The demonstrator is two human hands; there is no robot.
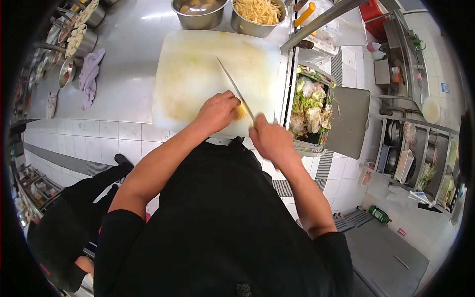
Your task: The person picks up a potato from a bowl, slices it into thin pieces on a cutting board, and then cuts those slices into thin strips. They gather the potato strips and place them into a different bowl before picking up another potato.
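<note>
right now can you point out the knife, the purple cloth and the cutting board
knife (235,87): head view, on the middle of the blade
purple cloth (89,79): head view, on the middle of its crumpled fabric
cutting board (190,74): head view, on its bare surface, left of the blade

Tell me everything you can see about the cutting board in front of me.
The cutting board is a thick-looking, off-white slab, apparently plastic, roughly rectangular with rounded corners. Yellowish-brown stains mark its surface. It lies flat on the metal counter, its near side by the counter's front edge. Toward that side, your left hand holds some yellow food on it, while the knife in your right hand extends over it.
</note>
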